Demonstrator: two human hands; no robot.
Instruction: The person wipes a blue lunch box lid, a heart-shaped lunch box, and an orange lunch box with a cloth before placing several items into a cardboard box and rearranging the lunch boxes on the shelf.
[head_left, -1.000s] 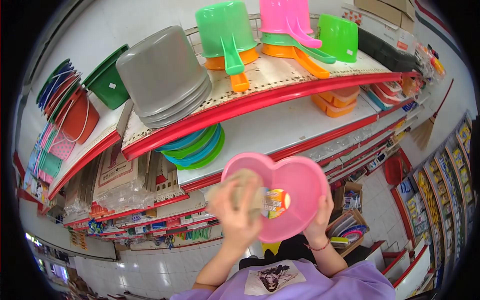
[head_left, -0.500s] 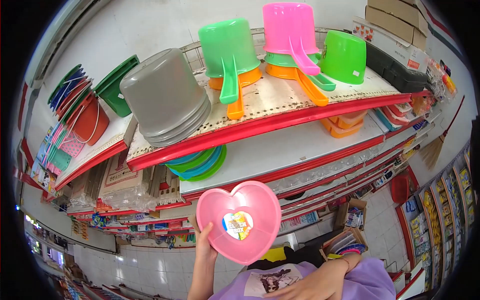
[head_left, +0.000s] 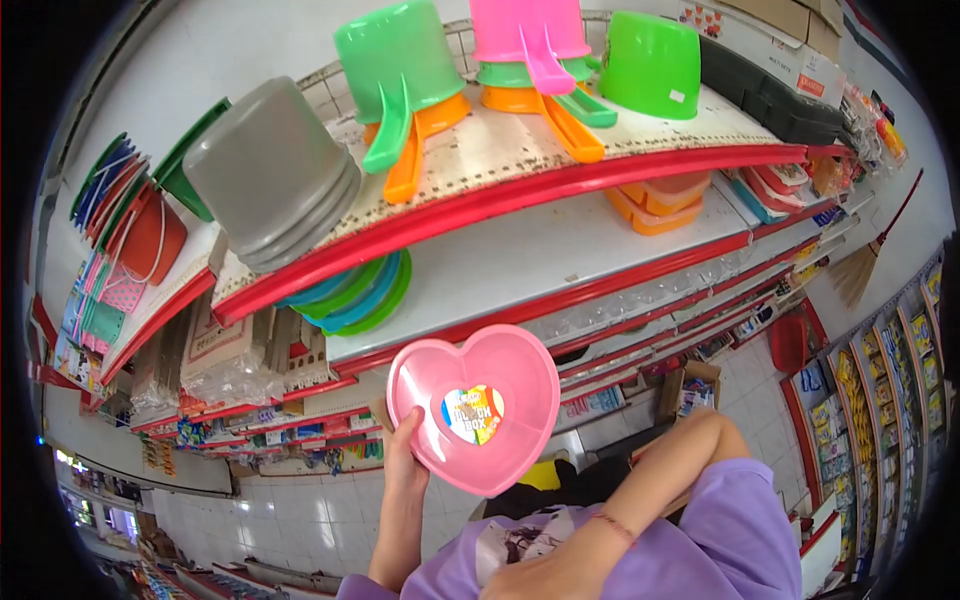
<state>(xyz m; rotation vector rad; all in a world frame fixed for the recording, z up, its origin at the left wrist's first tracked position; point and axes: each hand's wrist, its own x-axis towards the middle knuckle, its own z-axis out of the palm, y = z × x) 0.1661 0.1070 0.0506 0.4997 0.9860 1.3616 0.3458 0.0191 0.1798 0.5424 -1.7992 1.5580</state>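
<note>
My left hand (head_left: 405,462) holds a pink heart-shaped plastic box (head_left: 505,365) by its left edge, open side facing me, in front of the shelves. A colourful round label (head_left: 473,413) sits in its middle. My right hand (head_left: 530,580) is down at the bottom edge against my purple shirt, partly cut off, and away from the box. A thin bracelet (head_left: 612,525) is on that wrist.
Red-edged shelves (head_left: 520,195) fill the view. Stacked grey basins (head_left: 270,175), green, orange and pink dippers (head_left: 395,70) and a green bucket (head_left: 650,60) stand on top. Blue and green plates (head_left: 350,295) and orange containers (head_left: 660,200) lie below. A broom (head_left: 860,265) and a floor carton (head_left: 690,390) are at right.
Both hands were on the box, the left one rubbing inside it with a cloth. My right hand let go and dropped to my chest; the left now holds the box alone.
</note>
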